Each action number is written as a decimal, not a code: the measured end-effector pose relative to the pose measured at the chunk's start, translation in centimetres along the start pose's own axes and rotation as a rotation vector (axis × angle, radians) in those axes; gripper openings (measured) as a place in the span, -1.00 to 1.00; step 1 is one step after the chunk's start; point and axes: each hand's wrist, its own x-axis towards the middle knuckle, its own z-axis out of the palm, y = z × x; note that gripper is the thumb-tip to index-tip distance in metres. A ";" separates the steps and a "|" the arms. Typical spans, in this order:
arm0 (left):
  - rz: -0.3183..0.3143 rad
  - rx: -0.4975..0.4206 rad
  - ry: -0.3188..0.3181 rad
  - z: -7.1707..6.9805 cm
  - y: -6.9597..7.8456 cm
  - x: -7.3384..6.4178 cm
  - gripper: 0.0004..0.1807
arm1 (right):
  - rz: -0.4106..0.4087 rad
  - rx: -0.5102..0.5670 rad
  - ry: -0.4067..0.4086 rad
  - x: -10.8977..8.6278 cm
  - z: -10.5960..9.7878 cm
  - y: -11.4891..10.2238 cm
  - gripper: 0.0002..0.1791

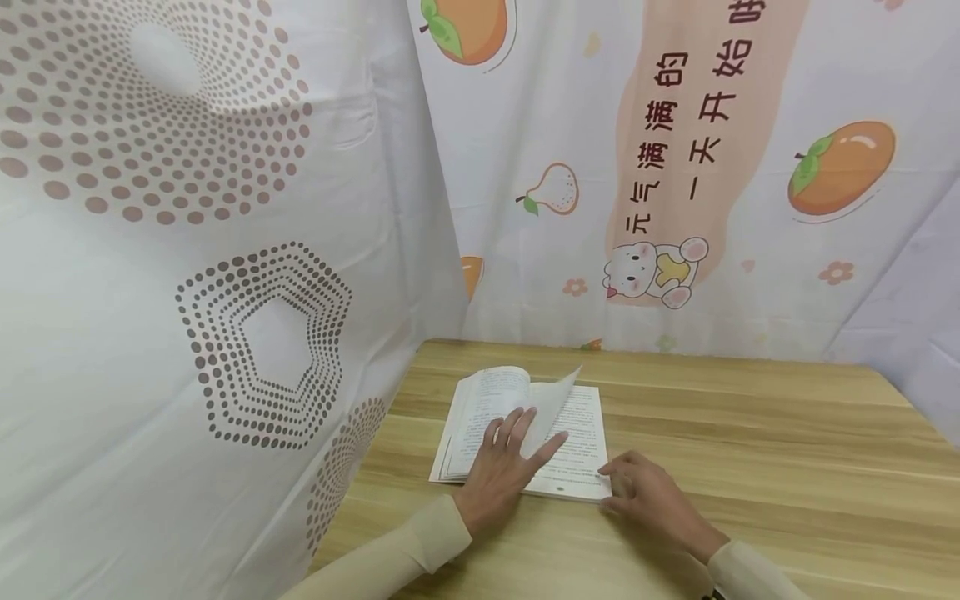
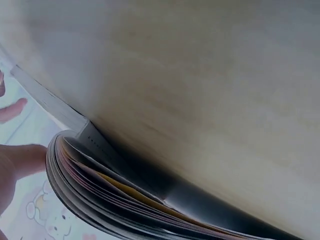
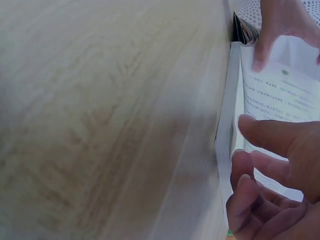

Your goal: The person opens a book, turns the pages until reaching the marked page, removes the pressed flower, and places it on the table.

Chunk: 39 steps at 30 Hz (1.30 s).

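Observation:
An open book [image 1: 581, 417] lies on the wooden table in the head view, with printed text on its pages. One leaf [image 1: 555, 400] stands partly raised near the middle. My left hand [image 1: 504, 467] rests over the book's lower middle, fingers spread across the pages. The left wrist view shows its thumb against the curved stack of pages [image 2: 75, 200]. Beside the lower right corner is my right hand [image 1: 648, 496], fingers loosely bent. In the right wrist view its thumb [image 3: 270, 132] stands apart from the curled fingertips at the book's edge; no page shows pinched there.
The wooden table [image 1: 750, 433] extends right of the book. A white cloth with dotted patterns [image 1: 390, 275] hangs along the left side. Behind the table hangs a printed curtain [image 1: 540, 275] with fruit and a cartoon animal.

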 end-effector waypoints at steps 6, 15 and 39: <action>0.066 0.115 -0.158 -0.2 -0.3 0.3 -0.50 | -0.046 -0.093 -0.039 -0.1 0.0 0.1 -0.79; 0.089 0.041 -0.315 -0.3 -0.5 -0.2 -0.89 | -0.093 -0.108 0.005 0.4 -0.1 0.2 -0.95; 0.033 -0.010 -0.382 -0.5 -0.5 -0.2 -0.48 | 0.011 0.056 0.065 0.6 -0.7 -0.5 -0.90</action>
